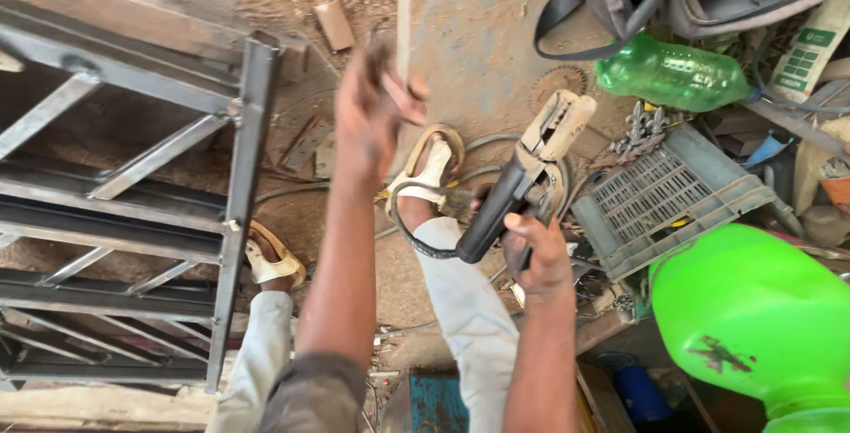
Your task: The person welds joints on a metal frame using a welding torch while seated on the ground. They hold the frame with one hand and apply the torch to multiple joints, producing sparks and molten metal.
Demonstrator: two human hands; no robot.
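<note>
Overhead, the right hand (536,256) grips the welding electrode holder (522,181) by its black handle, clamp end tilted up, while the left hand (372,110) pinches a thin welding rod (403,8), apparently to meet it.

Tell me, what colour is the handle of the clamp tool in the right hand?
Black, seen in the head view: the handle the right hand grips.
</note>
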